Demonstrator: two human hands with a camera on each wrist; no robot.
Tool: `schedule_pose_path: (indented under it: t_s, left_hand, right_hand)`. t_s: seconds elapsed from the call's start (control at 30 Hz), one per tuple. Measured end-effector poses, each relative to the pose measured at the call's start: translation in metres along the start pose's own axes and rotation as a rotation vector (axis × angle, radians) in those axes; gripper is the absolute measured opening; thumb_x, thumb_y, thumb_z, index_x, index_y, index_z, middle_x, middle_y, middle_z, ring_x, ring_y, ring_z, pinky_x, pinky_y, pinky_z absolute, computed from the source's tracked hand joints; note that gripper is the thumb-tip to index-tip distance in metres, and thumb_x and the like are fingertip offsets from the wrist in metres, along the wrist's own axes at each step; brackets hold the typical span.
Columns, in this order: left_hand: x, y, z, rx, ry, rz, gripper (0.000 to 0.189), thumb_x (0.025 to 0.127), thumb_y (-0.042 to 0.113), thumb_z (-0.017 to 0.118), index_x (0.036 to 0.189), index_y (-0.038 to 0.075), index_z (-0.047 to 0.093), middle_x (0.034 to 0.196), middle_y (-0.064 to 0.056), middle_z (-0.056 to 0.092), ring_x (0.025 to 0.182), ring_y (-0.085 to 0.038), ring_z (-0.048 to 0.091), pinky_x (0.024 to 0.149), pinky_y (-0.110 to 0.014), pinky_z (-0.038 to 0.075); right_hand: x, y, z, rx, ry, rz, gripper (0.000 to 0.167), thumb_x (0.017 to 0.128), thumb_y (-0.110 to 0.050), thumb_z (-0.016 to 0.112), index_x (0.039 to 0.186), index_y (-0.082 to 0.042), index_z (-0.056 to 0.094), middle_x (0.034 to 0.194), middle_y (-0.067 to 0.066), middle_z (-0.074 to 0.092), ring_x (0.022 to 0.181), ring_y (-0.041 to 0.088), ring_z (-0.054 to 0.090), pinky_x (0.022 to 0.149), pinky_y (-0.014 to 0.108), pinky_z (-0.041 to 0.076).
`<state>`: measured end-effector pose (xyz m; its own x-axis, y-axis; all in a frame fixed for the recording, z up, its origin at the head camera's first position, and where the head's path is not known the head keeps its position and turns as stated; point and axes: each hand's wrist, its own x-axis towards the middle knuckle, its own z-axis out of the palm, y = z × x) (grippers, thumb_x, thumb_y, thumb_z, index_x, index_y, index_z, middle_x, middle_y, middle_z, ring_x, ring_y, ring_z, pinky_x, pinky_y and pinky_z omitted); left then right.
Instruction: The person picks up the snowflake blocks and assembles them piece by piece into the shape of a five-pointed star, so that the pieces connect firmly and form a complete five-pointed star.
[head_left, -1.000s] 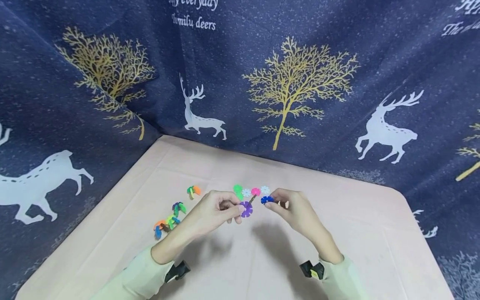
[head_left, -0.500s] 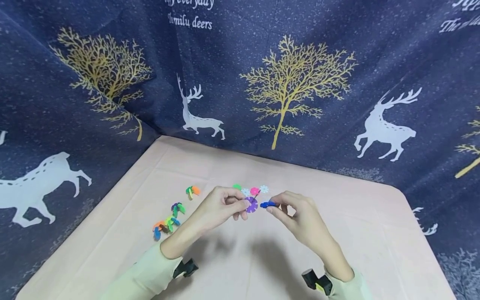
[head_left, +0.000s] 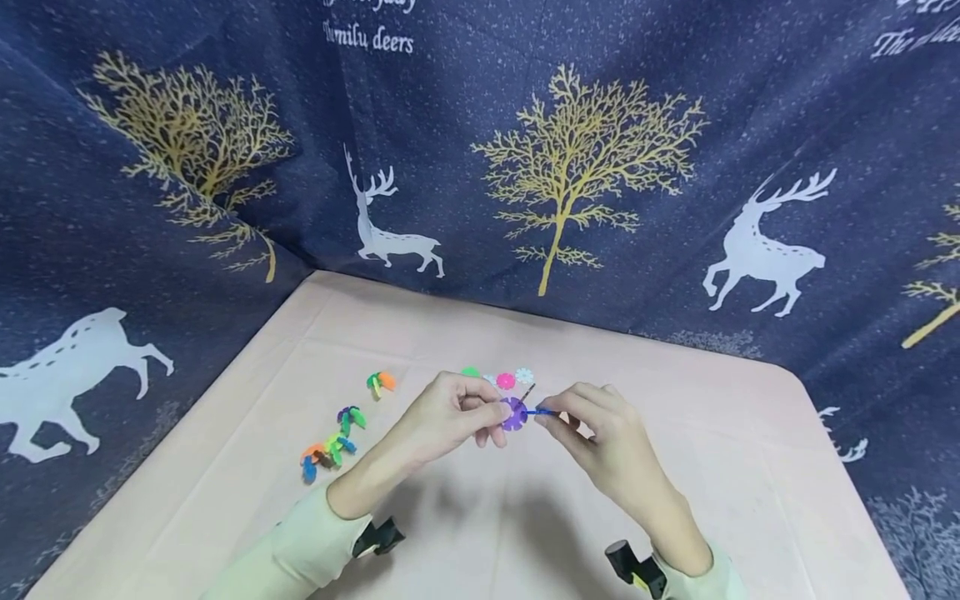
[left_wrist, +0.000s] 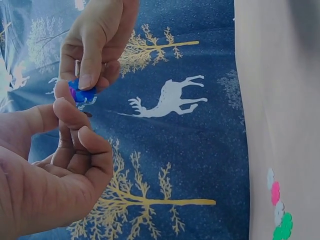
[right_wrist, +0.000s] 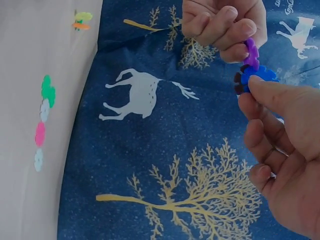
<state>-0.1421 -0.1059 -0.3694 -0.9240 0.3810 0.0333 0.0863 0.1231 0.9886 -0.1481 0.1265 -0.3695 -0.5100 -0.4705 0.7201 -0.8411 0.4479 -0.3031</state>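
My left hand [head_left: 450, 417] pinches a purple notched snowflake disc [head_left: 514, 415] between thumb and fingers, above the table. A dark brown disc [head_left: 528, 394], seen nearly edge-on in the head view, sits at the purple one's upper right side. Between the thumb and forefinger of my right hand [head_left: 611, 442] is a blue snowflake disc [right_wrist: 262, 74], edge-on in the head view. Its edge meets the purple disc's right edge; how deep their notches engage I cannot tell. In the left wrist view fingers cover most of the purple disc.
Behind the hands lie a green disc [head_left: 470, 372], a pink disc [head_left: 506, 381] and pale discs [head_left: 524, 376]. Several joined multicolour disc clusters [head_left: 351, 418] are on the left of the pink-covered table [head_left: 712, 467]. A dark blue deer-print cloth [head_left: 450, 125] hangs behind.
The hands have drawn together, bringing the blue disc against the purple one. The blue disc has turned from a slanted face to edge-on. Both hands appear slightly further right relative to the discs on the table.
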Motion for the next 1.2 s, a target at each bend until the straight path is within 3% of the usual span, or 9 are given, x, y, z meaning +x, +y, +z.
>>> schedule_pose_path:
  t_s: [0.07,0.13,0.27,0.4,0.53,0.73,1.03,1.2]
  left_hand:
    - [0.000,0.001,0.001,0.015,-0.002,0.006,0.016,0.095,0.015,0.067,0.096,0.000,0.072,0.068,-0.007,0.071,0.060,-0.016,0.061,0.060,-0.023,0.049]
    - [0.000,0.002,0.002,0.038,-0.005,0.019,0.015,0.095,0.014,0.066,0.093,0.001,0.072,0.067,-0.006,0.070,0.059,-0.014,0.059,0.056,-0.021,0.044]
    - [-0.001,0.005,0.004,0.109,-0.019,0.067,0.015,0.096,0.013,0.064,0.085,0.005,0.071,0.065,-0.002,0.070,0.055,-0.012,0.053,0.047,-0.020,0.031]
    - [-0.001,0.007,0.007,0.136,-0.054,0.091,0.017,0.096,0.013,0.064,0.082,0.006,0.069,0.066,0.000,0.070,0.055,-0.011,0.050,0.044,-0.021,0.025]
    - [0.000,0.005,0.008,0.145,-0.078,0.089,0.018,0.097,0.014,0.063,0.082,0.006,0.068,0.067,0.000,0.070,0.057,-0.009,0.051,0.045,-0.021,0.026]
    - [0.001,0.004,0.004,0.148,-0.085,0.080,0.016,0.097,0.014,0.064,0.085,0.006,0.070,0.069,-0.001,0.071,0.059,-0.012,0.054,0.047,-0.021,0.030]
    - [-0.006,0.005,-0.009,0.151,-0.043,0.066,0.016,0.098,0.016,0.064,0.086,0.006,0.069,0.068,-0.002,0.070,0.059,-0.014,0.057,0.053,-0.022,0.043]
    - [-0.012,-0.001,-0.012,0.136,-0.057,0.070,0.014,0.099,0.013,0.062,0.088,0.005,0.065,0.069,-0.003,0.069,0.059,-0.014,0.057,0.053,-0.023,0.046]
  right_hand:
    - [0.000,0.000,0.000,-0.006,0.006,-0.026,0.003,0.090,-0.017,0.074,0.092,-0.015,0.074,0.082,-0.010,0.067,0.064,0.004,0.051,0.065,0.017,0.034]
    - [0.000,0.000,0.000,-0.016,0.015,-0.052,0.007,0.093,-0.021,0.072,0.092,-0.014,0.073,0.081,-0.010,0.067,0.064,0.004,0.050,0.065,0.018,0.034]
    - [-0.001,-0.001,-0.001,-0.003,0.041,-0.104,0.003,0.091,-0.015,0.072,0.090,-0.012,0.073,0.079,-0.008,0.066,0.063,0.006,0.049,0.064,0.020,0.035]
    - [-0.002,-0.001,-0.002,0.022,0.043,-0.138,0.015,0.098,-0.021,0.065,0.090,-0.012,0.072,0.079,-0.007,0.066,0.066,0.007,0.052,0.065,0.021,0.040]
    - [-0.002,-0.001,-0.003,0.019,0.034,-0.154,0.022,0.102,-0.026,0.059,0.090,-0.012,0.072,0.080,-0.008,0.066,0.069,0.006,0.055,0.067,0.021,0.043]
    - [-0.001,0.001,-0.002,0.031,0.018,-0.136,0.019,0.100,-0.026,0.062,0.091,-0.013,0.072,0.081,-0.008,0.067,0.068,0.006,0.053,0.066,0.020,0.041]
    - [0.005,0.005,0.002,0.035,-0.054,-0.095,0.025,0.100,-0.033,0.060,0.093,-0.013,0.071,0.083,-0.008,0.067,0.071,0.008,0.055,0.070,0.019,0.040]
    - [0.005,0.016,0.007,0.012,-0.100,-0.062,0.015,0.096,-0.027,0.068,0.093,-0.014,0.073,0.083,-0.010,0.067,0.072,0.006,0.054,0.069,0.020,0.039]
